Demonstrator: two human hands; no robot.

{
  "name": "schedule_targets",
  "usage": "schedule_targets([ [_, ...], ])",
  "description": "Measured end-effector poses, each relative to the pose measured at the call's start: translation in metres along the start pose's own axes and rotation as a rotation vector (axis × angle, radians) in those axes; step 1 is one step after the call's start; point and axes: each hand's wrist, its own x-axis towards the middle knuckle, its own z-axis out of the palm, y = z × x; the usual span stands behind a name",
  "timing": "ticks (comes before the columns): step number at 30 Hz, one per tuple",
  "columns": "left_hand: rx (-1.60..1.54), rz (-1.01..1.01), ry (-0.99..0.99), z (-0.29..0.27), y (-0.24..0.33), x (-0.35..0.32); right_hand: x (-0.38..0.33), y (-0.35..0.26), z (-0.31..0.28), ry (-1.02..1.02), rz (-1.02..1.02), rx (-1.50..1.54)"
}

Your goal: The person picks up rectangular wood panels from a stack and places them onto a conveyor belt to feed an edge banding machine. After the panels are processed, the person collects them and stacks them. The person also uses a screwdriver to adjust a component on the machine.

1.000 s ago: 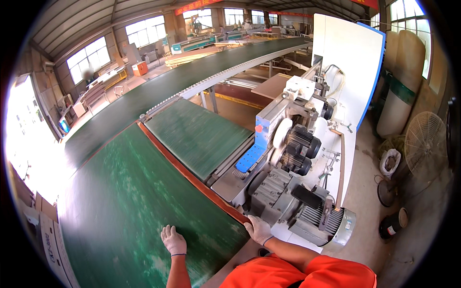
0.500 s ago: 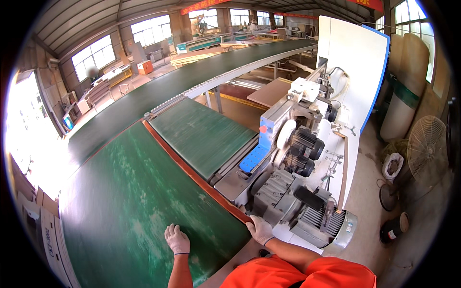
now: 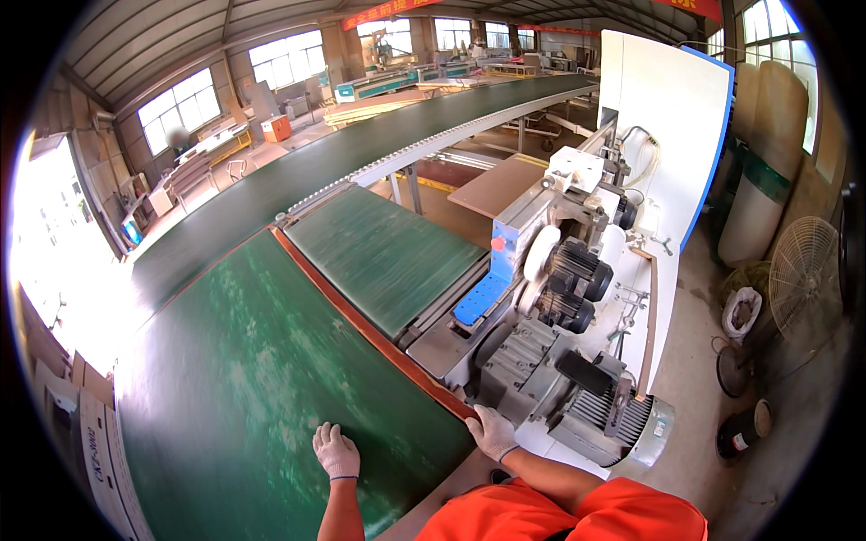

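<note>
The head view showed, nearest to the person, two hands in white work gloves on a large green panel (image 3: 244,388) that lay flat in front of them. The left hand (image 3: 336,451) rested palm down on the green face near the panel's close end, its fingers stretched out flat and holding nothing; the panel was under the fingers, not between them. The right hand (image 3: 492,431) was at the near right corner of the same panel, where its reddish-brown edge (image 3: 361,320) ended. Its fingers were curled over this corner, so the edge lay inside the bent fingers, touching the glove. An orange sleeve (image 3: 577,509) covered the right upper arm at the bottom of the picture. Just beside the right hand, to the right of the panel edge, stood a grey and white machine (image 3: 577,361) with black electric motors (image 3: 577,279) and a blue part. Beyond the panel, a second green board (image 3: 383,252) lay on the machine's feed side, and a long green conveyor (image 3: 379,153) ran away toward the far windows (image 3: 185,108). On the floor at the right, well apart from the hands, stood a round fan (image 3: 803,270).
</note>
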Motion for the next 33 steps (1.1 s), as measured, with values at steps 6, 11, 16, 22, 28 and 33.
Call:
schedule_targets([
  [6,-0.006,-0.019,-0.014,0.0,0.0,0.0,-0.001,0.003,0.001,-0.013,0.0,-0.019],
  [11,-0.015,-0.021,-0.017,0.0,-0.001,-0.001,0.0,0.001,0.0,-0.001,-0.008,-0.009],
  [16,-0.027,-0.025,-0.03,-0.005,0.001,-0.002,-0.001,0.003,0.001,-0.014,-0.004,-0.011],
  [22,-0.048,-0.03,-0.031,-0.005,0.004,-0.006,0.0,0.002,0.0,-0.018,0.005,-0.004],
  [28,-0.035,-0.034,-0.049,-0.008,0.006,-0.011,-0.001,0.001,0.0,-0.018,0.018,0.022],
  [33,-0.023,-0.06,-0.079,-0.011,0.007,-0.015,-0.001,0.002,0.001,-0.04,0.051,0.014],
])
